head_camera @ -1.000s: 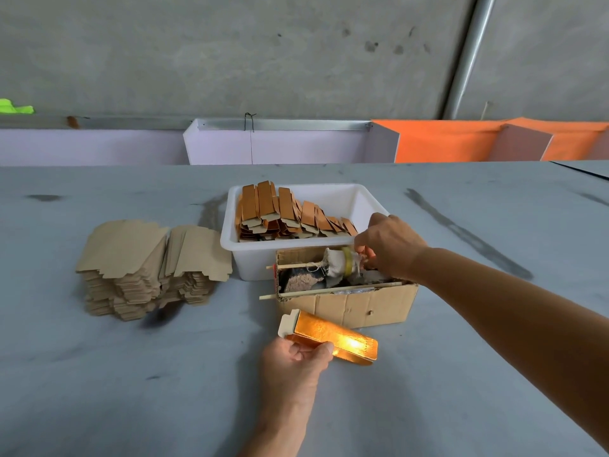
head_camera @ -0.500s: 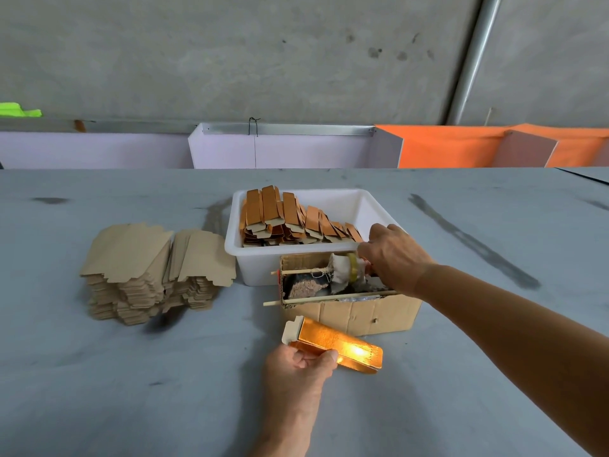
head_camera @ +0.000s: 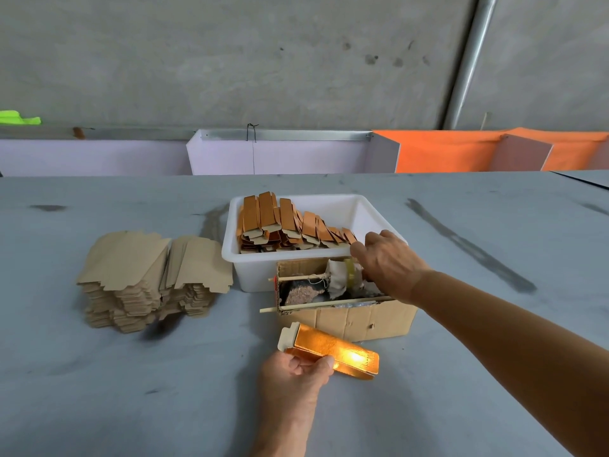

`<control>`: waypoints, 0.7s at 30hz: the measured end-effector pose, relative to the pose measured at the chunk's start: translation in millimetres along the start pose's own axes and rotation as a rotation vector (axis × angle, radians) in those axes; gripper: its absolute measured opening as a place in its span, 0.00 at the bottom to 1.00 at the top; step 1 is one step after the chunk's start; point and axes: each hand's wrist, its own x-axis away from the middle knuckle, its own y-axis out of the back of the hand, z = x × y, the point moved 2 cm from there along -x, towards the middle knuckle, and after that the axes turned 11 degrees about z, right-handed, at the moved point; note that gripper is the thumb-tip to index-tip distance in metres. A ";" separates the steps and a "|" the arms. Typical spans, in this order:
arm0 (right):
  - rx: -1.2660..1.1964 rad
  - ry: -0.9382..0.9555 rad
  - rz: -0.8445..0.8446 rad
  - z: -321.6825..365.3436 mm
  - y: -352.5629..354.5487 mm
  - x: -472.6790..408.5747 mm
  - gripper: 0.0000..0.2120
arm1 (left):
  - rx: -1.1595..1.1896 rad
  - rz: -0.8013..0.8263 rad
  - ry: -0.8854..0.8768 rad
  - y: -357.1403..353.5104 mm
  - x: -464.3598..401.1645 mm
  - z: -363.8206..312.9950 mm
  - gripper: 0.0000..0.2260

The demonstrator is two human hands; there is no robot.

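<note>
My left hand (head_camera: 293, 374) pinches a shiny gold-orange folded carton (head_camera: 333, 349) by its near edge, just above the table and in front of a small cardboard box (head_camera: 362, 321). My right hand (head_camera: 387, 263) reaches into that box from the right. Its fingers curl down beside a yellowish roll wrapped in a pale rag (head_camera: 344, 273). The palm hides the fingertips and thumb, so a grip on the roll cannot be made out. Two thin wooden sticks (head_camera: 296, 278) lie across the box's open top.
A white plastic tub (head_camera: 372, 216) behind the cardboard box holds several folded orange cartons (head_camera: 283, 222). A stack of flat brown card blanks (head_camera: 148, 275) lies to the left on the grey table. Lilac and orange partitions (head_camera: 445, 153) stand along the far edge before a concrete wall.
My right hand has stayed over the roll in the cardboard box, its fingers shifting slightly toward the tub's rim. The left hand keeps holding the gold carton in the same place.
</note>
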 end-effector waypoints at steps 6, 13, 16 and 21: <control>0.055 0.027 0.033 -1.0 0.8 1.1 0.13 | 0.011 0.004 -0.003 -0.3 -0.3 0.3 0.07; -0.056 -0.035 0.020 -10.9 -5.6 -0.7 0.20 | -0.020 0.008 0.011 1.0 -2.1 3.4 0.05; -0.181 -0.072 0.005 -14.6 -7.2 1.2 0.19 | -0.032 0.011 0.007 1.4 -3.1 4.0 0.05; -0.364 -0.122 -0.014 -17.6 -10.1 4.6 0.14 | -0.036 0.005 -0.002 1.3 -2.7 3.8 0.05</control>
